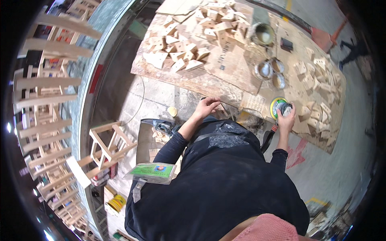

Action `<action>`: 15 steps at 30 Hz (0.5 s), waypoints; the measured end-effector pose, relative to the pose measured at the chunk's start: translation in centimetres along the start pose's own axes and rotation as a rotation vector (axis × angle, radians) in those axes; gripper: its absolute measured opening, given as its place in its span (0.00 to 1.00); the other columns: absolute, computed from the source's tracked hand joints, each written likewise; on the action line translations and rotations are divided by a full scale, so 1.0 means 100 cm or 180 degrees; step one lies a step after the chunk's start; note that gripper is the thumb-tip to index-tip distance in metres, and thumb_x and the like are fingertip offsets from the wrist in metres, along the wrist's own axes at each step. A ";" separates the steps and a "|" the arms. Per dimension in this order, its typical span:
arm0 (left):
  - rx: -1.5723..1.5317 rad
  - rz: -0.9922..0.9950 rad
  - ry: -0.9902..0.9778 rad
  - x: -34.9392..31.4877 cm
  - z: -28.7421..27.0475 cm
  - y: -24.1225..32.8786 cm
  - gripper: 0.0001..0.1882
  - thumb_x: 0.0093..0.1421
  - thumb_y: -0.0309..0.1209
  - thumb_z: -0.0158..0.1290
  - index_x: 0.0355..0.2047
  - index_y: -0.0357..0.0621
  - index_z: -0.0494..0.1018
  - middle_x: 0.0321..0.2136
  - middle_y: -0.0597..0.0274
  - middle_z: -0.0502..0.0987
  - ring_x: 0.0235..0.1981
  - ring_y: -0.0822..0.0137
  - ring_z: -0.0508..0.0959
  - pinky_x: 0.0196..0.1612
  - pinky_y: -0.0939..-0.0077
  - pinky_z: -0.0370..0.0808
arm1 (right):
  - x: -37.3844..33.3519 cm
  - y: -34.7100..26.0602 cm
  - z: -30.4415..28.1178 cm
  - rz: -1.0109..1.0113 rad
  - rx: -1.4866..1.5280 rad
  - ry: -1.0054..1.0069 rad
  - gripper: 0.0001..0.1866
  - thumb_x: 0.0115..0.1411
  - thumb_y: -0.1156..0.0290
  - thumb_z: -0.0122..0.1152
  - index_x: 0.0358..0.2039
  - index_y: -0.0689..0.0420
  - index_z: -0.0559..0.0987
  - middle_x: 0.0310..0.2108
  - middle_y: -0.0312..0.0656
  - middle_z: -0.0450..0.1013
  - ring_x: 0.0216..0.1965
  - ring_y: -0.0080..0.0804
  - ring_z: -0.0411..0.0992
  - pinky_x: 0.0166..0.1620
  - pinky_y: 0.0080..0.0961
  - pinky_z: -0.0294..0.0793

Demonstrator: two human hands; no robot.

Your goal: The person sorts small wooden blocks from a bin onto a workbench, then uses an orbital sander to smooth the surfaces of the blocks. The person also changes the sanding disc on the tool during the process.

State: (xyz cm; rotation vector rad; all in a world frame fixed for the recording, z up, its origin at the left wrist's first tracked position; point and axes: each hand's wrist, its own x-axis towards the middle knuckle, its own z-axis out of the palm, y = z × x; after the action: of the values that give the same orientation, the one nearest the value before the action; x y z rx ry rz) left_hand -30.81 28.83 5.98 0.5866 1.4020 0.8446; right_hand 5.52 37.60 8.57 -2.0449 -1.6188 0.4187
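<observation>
My right hand [286, 119] is wrapped round the dark top of a round power sander [277, 106] with a green and yellow rim, at the near edge of the worktable [193, 84]. A hose or cord runs from the sander toward my waist. My left hand [206, 107] is in front of the table's near edge, its fingers loosely stretched to the right with the thumb apart. No held thing shows in it. Close to its fingertips is a pale strip of wood [222, 110], partly hidden. A pale perforated sheet [253, 102] lies between the hands.
Many cut wooden blocks [177, 50] cover the table's far left; more drilled blocks [317, 84] lie at the right. Several cans and a round tub [263, 34] stand between. At left is a rack of slatted wooden frames [48, 84]. A small wooden frame [106, 146] stands below it.
</observation>
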 end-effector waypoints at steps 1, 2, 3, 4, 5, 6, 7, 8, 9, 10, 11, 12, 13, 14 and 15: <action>-0.0058 0.0009 0.0113 0.000 -0.006 0.000 0.17 0.62 0.32 0.53 0.50 0.42 0.72 0.40 0.66 0.77 0.35 0.77 0.76 0.37 0.85 0.72 | 0.001 -0.003 0.002 0.0041 -0.0037 -0.0051 0.42 0.42 0.65 0.73 0.58 0.50 0.63 0.49 0.56 0.67 0.51 0.54 0.65 0.53 0.44 0.65; -0.0050 0.0089 0.0192 0.001 -0.010 0.003 0.17 0.61 0.32 0.53 0.50 0.42 0.73 0.40 0.66 0.77 0.35 0.77 0.76 0.37 0.84 0.72 | 0.002 -0.004 0.001 0.0095 -0.0090 -0.0092 0.42 0.42 0.64 0.73 0.58 0.50 0.63 0.49 0.56 0.66 0.52 0.54 0.65 0.53 0.43 0.65; -0.0033 0.0166 0.0261 0.003 -0.013 0.007 0.16 0.61 0.32 0.53 0.49 0.42 0.73 0.40 0.66 0.78 0.35 0.77 0.76 0.37 0.84 0.72 | 0.002 -0.007 0.001 0.0133 -0.0143 -0.0136 0.42 0.42 0.63 0.73 0.58 0.50 0.63 0.50 0.56 0.66 0.52 0.54 0.64 0.54 0.43 0.65; -0.0008 0.0242 0.0322 0.007 -0.017 0.012 0.16 0.60 0.32 0.54 0.49 0.42 0.73 0.39 0.66 0.78 0.35 0.76 0.76 0.37 0.84 0.72 | 0.002 -0.010 0.001 0.0182 -0.0199 -0.0174 0.42 0.42 0.63 0.72 0.58 0.51 0.63 0.50 0.56 0.66 0.53 0.54 0.64 0.54 0.43 0.65; 0.0066 0.0290 0.0464 0.013 -0.020 0.016 0.15 0.60 0.31 0.54 0.47 0.42 0.75 0.37 0.66 0.78 0.34 0.76 0.76 0.37 0.84 0.72 | 0.002 -0.012 -0.002 0.0238 -0.0268 -0.0196 0.43 0.42 0.62 0.72 0.59 0.51 0.62 0.51 0.56 0.66 0.54 0.54 0.63 0.54 0.43 0.64; 0.0173 0.0510 0.0558 0.019 -0.025 0.021 0.16 0.59 0.31 0.55 0.47 0.41 0.75 0.37 0.64 0.79 0.33 0.75 0.77 0.36 0.82 0.73 | 0.002 -0.014 -0.001 0.0238 -0.0360 -0.0172 0.43 0.43 0.62 0.72 0.59 0.52 0.62 0.52 0.56 0.65 0.54 0.54 0.63 0.54 0.43 0.64; 0.0284 0.0728 0.0648 0.025 -0.032 0.027 0.16 0.58 0.31 0.55 0.46 0.41 0.75 0.36 0.62 0.79 0.33 0.74 0.77 0.36 0.80 0.74 | 0.001 -0.015 0.001 0.0243 -0.0453 -0.0145 0.43 0.43 0.61 0.72 0.59 0.53 0.61 0.52 0.56 0.65 0.55 0.54 0.62 0.55 0.43 0.64; 0.0388 0.0949 0.0726 0.034 -0.037 0.033 0.16 0.57 0.31 0.55 0.45 0.40 0.75 0.36 0.59 0.79 0.33 0.73 0.77 0.36 0.78 0.75 | 0.000 -0.015 0.001 0.0251 -0.0555 -0.0106 0.44 0.43 0.61 0.71 0.59 0.54 0.61 0.53 0.56 0.64 0.55 0.54 0.62 0.55 0.43 0.64; 0.0567 0.1346 0.0833 0.041 -0.042 0.048 0.16 0.56 0.29 0.55 0.45 0.39 0.75 0.37 0.59 0.80 0.32 0.73 0.78 0.36 0.78 0.75 | -0.001 -0.016 0.000 0.0316 -0.0575 -0.0171 0.46 0.44 0.59 0.71 0.61 0.57 0.57 0.55 0.56 0.62 0.56 0.54 0.60 0.56 0.43 0.63; 0.0561 0.1660 0.1079 0.045 -0.046 0.061 0.13 0.55 0.28 0.55 0.40 0.37 0.75 0.34 0.60 0.80 0.30 0.71 0.78 0.35 0.77 0.75 | -0.003 -0.012 0.003 0.0305 -0.0635 -0.0076 0.46 0.45 0.58 0.70 0.61 0.57 0.56 0.55 0.57 0.62 0.57 0.54 0.60 0.56 0.43 0.63; 0.0750 0.1763 0.1297 0.046 -0.050 0.082 0.12 0.55 0.27 0.55 0.39 0.36 0.74 0.33 0.58 0.78 0.31 0.68 0.78 0.36 0.75 0.75 | -0.007 -0.005 0.007 0.0305 -0.0704 0.0043 0.47 0.45 0.57 0.70 0.61 0.57 0.55 0.56 0.57 0.61 0.57 0.55 0.59 0.56 0.44 0.63; 0.0935 0.1867 0.1537 0.050 -0.059 0.098 0.10 0.54 0.26 0.54 0.37 0.36 0.73 0.32 0.57 0.77 0.32 0.64 0.77 0.37 0.72 0.75 | -0.009 -0.006 0.007 0.0288 -0.0765 0.0156 0.48 0.46 0.57 0.70 0.62 0.58 0.54 0.56 0.58 0.61 0.57 0.55 0.59 0.56 0.44 0.63; 0.1269 0.2201 0.1889 0.061 -0.068 0.105 0.12 0.53 0.25 0.55 0.38 0.37 0.71 0.33 0.54 0.74 0.34 0.60 0.76 0.40 0.69 0.73 | -0.012 -0.008 0.006 0.0422 -0.0797 0.0078 0.49 0.47 0.55 0.69 0.63 0.59 0.51 0.57 0.60 0.59 0.58 0.56 0.58 0.56 0.45 0.62; 0.1602 0.2536 0.2242 0.069 -0.077 0.112 0.14 0.52 0.25 0.55 0.40 0.38 0.69 0.35 0.52 0.71 0.37 0.56 0.74 0.42 0.67 0.72 | -0.014 -0.008 0.007 0.0463 -0.0837 0.0152 0.50 0.48 0.54 0.68 0.63 0.58 0.50 0.57 0.61 0.59 0.58 0.57 0.58 0.56 0.46 0.62; 0.1798 0.2495 0.2223 0.068 -0.083 0.128 0.20 0.50 0.25 0.57 0.44 0.40 0.66 0.39 0.48 0.67 0.41 0.51 0.70 0.46 0.62 0.68 | -0.017 -0.005 0.011 0.0519 -0.0880 0.0228 0.50 0.48 0.54 0.68 0.63 0.58 0.50 0.57 0.61 0.59 0.57 0.58 0.58 0.56 0.46 0.61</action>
State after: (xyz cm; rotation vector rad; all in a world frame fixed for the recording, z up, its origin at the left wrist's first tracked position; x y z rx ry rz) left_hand -41.24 40.79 11.07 1.4277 2.1130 1.3577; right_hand 4.09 36.25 7.85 -2.3782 -1.5438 0.1815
